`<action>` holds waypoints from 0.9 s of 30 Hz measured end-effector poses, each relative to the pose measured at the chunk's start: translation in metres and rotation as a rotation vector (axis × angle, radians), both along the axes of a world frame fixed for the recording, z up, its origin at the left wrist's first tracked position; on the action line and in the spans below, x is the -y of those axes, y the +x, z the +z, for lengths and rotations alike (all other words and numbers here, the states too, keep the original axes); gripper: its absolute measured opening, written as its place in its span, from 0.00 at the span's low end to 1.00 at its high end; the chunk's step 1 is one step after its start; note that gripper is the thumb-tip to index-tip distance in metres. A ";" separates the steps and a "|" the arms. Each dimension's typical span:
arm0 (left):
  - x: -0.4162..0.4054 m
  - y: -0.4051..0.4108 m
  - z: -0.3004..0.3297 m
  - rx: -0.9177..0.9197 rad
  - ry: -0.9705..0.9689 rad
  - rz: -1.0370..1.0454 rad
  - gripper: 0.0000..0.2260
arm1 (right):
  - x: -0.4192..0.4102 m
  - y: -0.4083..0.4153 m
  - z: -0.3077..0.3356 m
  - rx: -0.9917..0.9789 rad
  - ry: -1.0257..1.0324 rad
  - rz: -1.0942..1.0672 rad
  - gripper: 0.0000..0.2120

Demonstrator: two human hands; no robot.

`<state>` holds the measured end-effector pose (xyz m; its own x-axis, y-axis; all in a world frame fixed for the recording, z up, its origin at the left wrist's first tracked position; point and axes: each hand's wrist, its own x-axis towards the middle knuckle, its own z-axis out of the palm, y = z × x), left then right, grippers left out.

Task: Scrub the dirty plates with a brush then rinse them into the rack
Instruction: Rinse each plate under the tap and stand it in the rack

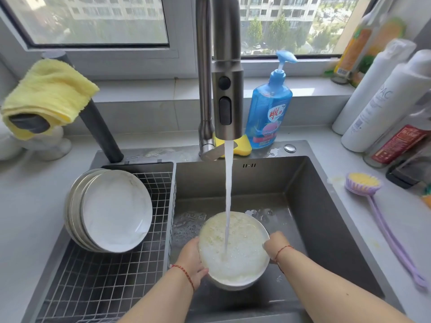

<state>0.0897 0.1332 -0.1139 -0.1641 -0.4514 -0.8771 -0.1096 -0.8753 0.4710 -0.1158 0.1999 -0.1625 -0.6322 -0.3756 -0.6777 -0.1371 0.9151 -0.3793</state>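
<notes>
1. The left hand (191,261) gripped the left edge of a soapy white plate (234,250), thumb over the rim and fingers curled beneath it.
2. The right hand (275,247) gripped the opposite, right edge of the same plate, its fingers wrapped round the rim; a thin red string circled each wrist.
3. Between the two hands the plate was held low in the sink (310,206), tilted a little toward the person, its face covered in yellowish foam.
4. A stream of water (228,194) fell from the tap (227,89) above the hands and struck the plate near its middle.
5. Beyond the left hand, suds lay on the sink floor beside the plate.
6. To the left of the left hand a wire rack (112,271) sat in the sink, with a stack of plates (109,210) leaning on edge against its far left corner, faces toward the sink.
7. To the right of the right hand, up on the counter, a purple brush (363,183) with yellow bristles lay with its long handle running toward the person.
8. Far beyond the hands, behind the tap, stood a blue soap bottle (268,108) with a yellow sponge (243,146) at its foot.
9. Far to the upper left a yellow cloth (46,94) hung over a dark spout.
10. Far to the upper right several white bottles (382,101) stood on the counter.
</notes>
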 end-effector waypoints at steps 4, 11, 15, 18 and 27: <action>0.002 0.002 0.002 0.000 0.003 0.028 0.21 | -0.011 -0.003 -0.003 0.088 -0.110 -0.039 0.14; -0.006 0.004 0.006 -0.022 -0.004 0.004 0.10 | -0.029 -0.004 0.022 0.125 -0.267 -0.105 0.18; -0.016 0.004 0.014 -0.143 0.040 0.081 0.11 | -0.039 -0.008 0.037 0.137 -0.381 -0.168 0.18; -0.026 0.005 0.021 -0.350 0.106 0.124 0.16 | -0.039 -0.008 0.048 0.102 -0.443 -0.164 0.18; -0.027 0.013 0.025 -0.353 -0.260 0.048 0.17 | -0.050 0.011 0.074 -0.034 -0.485 0.142 0.14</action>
<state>0.1025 0.1600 -0.0888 -0.4069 -0.6639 -0.6274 0.1354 -0.7231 0.6773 -0.1047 0.2497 -0.0889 -0.5707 -0.7261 -0.3835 -0.2675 0.6059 -0.7492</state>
